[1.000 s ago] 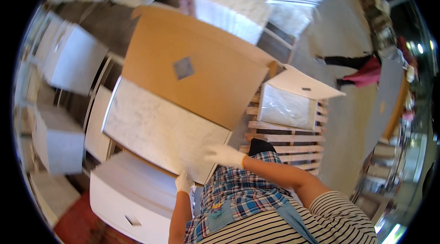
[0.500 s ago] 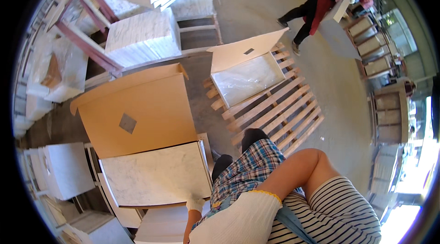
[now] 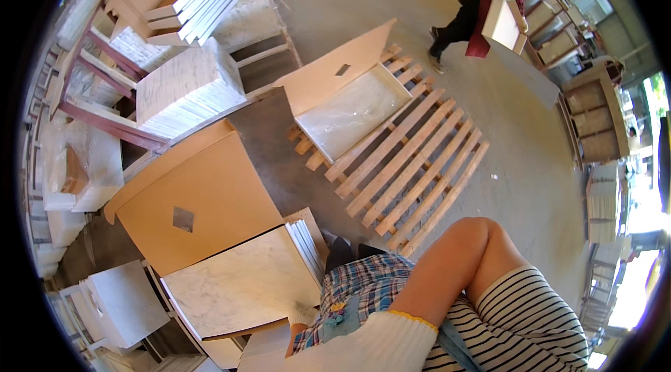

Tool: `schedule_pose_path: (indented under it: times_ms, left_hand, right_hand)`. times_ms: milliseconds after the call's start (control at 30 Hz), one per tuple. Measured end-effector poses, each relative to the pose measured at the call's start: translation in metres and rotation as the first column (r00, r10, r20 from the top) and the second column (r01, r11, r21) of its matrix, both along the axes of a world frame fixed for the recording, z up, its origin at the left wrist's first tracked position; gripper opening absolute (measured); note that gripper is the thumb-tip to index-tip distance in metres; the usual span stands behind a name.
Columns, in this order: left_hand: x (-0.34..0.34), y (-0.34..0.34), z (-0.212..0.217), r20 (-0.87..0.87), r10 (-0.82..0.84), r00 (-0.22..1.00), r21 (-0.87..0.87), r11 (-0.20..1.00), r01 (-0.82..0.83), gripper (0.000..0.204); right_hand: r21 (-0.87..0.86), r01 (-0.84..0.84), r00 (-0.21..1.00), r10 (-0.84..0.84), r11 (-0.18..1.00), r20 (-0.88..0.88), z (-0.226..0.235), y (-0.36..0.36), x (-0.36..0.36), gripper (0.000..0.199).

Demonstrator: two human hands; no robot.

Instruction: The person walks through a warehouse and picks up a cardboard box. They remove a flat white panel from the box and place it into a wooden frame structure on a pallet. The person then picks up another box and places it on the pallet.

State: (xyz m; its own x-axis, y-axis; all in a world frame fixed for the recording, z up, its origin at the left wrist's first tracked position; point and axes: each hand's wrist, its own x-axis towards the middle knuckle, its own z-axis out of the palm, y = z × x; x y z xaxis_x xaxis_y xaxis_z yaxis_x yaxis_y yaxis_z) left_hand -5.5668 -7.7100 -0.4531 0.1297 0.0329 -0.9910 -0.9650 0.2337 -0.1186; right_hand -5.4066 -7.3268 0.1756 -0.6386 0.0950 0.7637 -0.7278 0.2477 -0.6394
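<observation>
A white marble-look slab (image 3: pixel 241 277) tops a stack inside an opened brown cardboard box (image 3: pixel 210 183), whose lid stands up behind it. My left hand (image 3: pixel 302 315), in a white glove, touches the slab's near right corner; its fingers are mostly hidden. My right hand (image 3: pixel 356 347), also in a white glove with a yellow cuff, is bent across my body close to the lower edge. Its fingers run out of the picture, so its grip does not show.
A wooden pallet (image 3: pixel 412 169) on the floor ahead bears another open box with a plastic-covered slab (image 3: pixel 353 113). Stacked slabs (image 3: pixel 192 89) stand on racks at the left. At the upper right a person (image 3: pixel 482 5) carries a flat panel (image 3: pixel 503 26).
My view has turned, so the pallet and boxes appear shifted left. The walking person has moved right. My left hand stays by the slab's corner.
</observation>
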Motion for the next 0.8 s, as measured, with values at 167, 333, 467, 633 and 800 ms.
schedule_pose_path:
  times_ms: [167,333,467,633,800]
  left_hand:
    - [-0.007,0.004,0.022,-0.056,-0.068,0.996,0.083,0.994,0.072,0.057]
    - [-0.018,0.021,0.043,-0.078,-0.175,0.981,0.157,0.970,0.186,0.058]
    - [-0.020,0.030,0.063,-0.055,-0.158,0.986,0.263,0.950,0.167,0.058]
    - [0.004,0.065,0.089,-0.342,-0.493,0.800,0.151,0.811,0.565,0.059]
    - [0.021,0.110,0.124,-0.326,-0.544,0.773,0.246,0.741,0.625,0.070]
  right_hand:
    - [-0.005,-0.055,0.941,0.054,0.998,0.334,-0.037,-0.002,0.054,0.029]
    - [0.272,0.636,0.332,-0.574,0.722,0.748,-0.159,-0.011,0.148,0.025]
    - [0.216,0.778,-0.019,-0.321,0.591,0.947,-0.255,-0.087,0.246,0.033]
    - [0.365,0.728,-0.339,-0.159,0.580,0.927,-0.311,-0.175,0.327,0.035]
    - [0.408,0.757,-0.396,-0.138,0.510,0.908,-0.335,-0.207,0.347,0.033]
